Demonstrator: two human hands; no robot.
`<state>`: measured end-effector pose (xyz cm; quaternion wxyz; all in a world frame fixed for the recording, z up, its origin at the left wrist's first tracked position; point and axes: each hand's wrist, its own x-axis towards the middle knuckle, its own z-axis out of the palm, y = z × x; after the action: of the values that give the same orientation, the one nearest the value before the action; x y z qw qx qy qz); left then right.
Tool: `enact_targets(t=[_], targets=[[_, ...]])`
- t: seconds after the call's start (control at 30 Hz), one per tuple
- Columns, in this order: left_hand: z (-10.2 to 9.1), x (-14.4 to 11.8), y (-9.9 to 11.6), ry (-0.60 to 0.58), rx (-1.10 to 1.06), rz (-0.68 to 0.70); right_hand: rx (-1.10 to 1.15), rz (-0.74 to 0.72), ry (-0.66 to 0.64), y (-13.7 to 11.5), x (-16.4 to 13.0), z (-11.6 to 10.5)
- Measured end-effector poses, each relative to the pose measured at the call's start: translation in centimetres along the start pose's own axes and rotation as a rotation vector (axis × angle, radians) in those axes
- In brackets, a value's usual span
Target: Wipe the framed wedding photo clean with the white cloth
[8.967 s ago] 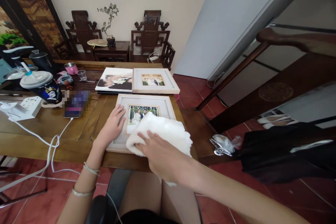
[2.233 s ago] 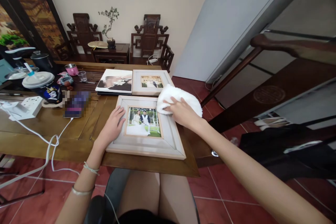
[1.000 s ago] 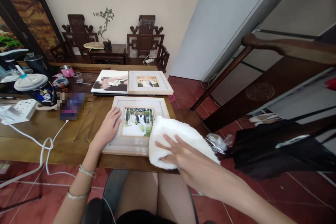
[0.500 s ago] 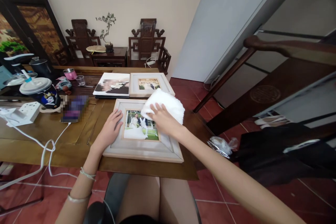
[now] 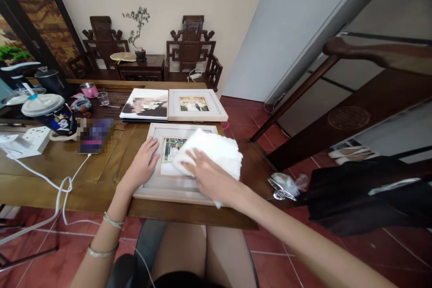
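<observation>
A pale wooden picture frame (image 5: pixel 153 133) with a wedding photo lies flat at the near edge of the wooden table (image 5: pixel 111 153). My left hand (image 5: pixel 143 165) rests flat on the frame's left border, fingers spread. My right hand (image 5: pixel 209 178) presses a fluffy white cloth (image 5: pixel 218 150) onto the photo and the frame's right half, hiding most of the picture.
A second framed photo (image 5: pixel 196 105) and a photo album (image 5: pixel 146 104) lie farther back. A phone (image 5: pixel 95 135) on a white cable, a power strip (image 5: pixel 36 137), a lidded drink cup (image 5: pixel 50 113) and small cups sit at the left. Carved chairs stand behind; a dark bench is at the right.
My right hand has slid the cloth from the frame's upper right corner down and toward me over the photo. My left hand stays on the left border.
</observation>
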<state>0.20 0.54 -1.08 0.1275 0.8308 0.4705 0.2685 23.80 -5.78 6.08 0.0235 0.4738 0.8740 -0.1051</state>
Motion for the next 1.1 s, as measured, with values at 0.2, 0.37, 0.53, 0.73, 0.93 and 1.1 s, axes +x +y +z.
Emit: enact_targets(t=[0.2,0.37,0.53,0.73,0.93,1.1], targets=[[-0.2,0.0,0.0,-0.012,-0.005,0.009,-0.164,0.062,0.172,3.3,6.4,0.6],[0.0,0.0,0.0,0.006,-0.009,0.008,-0.141,-0.055,0.008,1.6,4.4,0.3],[0.0,0.1,0.2,0.024,0.006,0.012,0.004,-0.216,-0.156,-1.7,-1.3,-1.4],[-0.1,0.2,0.4,0.004,0.001,-0.002,0.074,-0.174,-0.195,-2.5,-0.3,-1.5],[-0.7,-0.2,1.1,0.009,-0.136,-0.057,-0.145,-0.004,0.092,-1.0,7.7,0.5],[-1.1,-0.2,1.5,0.057,-0.233,-0.036,-0.214,-0.019,0.099,-2.2,9.7,-0.3]])
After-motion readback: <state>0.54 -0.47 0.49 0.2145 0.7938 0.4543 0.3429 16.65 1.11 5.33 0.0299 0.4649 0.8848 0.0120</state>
